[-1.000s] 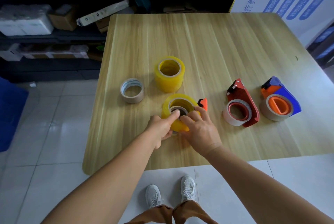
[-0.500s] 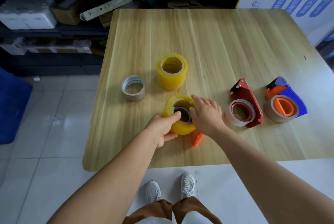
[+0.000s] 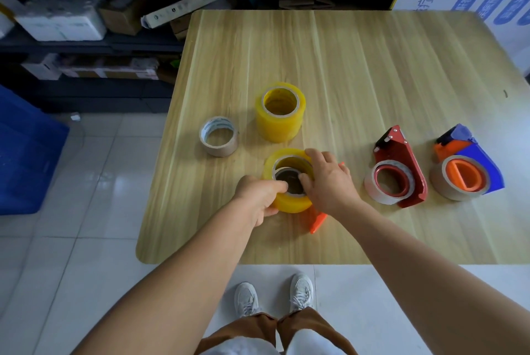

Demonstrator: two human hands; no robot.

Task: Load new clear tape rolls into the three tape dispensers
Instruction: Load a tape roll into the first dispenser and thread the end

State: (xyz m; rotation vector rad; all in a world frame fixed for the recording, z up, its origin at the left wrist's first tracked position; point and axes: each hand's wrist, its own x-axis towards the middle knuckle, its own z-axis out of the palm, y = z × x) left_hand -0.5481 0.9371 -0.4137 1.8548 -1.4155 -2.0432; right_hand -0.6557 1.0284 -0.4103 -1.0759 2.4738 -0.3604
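Observation:
A yellowish clear tape roll (image 3: 292, 201) sits over the hub of an orange dispenser (image 3: 317, 221), which is mostly hidden under it and my hands. My left hand (image 3: 259, 194) grips the roll's left side, thumb on its top rim. My right hand (image 3: 325, 182) grips the roll's right rim, thumb inside the core. A second, taller clear roll (image 3: 280, 112) stands behind it. To the right lie a red dispenser (image 3: 401, 165) and a blue-and-orange dispenser (image 3: 476, 162), each carrying a nearly used-up roll.
A small brown tape roll (image 3: 219, 136) lies left of the tall roll. The wooden table (image 3: 358, 68) has its front edge near my feet. Dark shelves with boxes stand behind on the left, a blue bin (image 3: 25, 154) on the floor, a printed board at the back right.
The orange dispenser has turned: its orange tip was behind the roll on the right, now it sticks out in front. My right hand moved from the front to the right rim.

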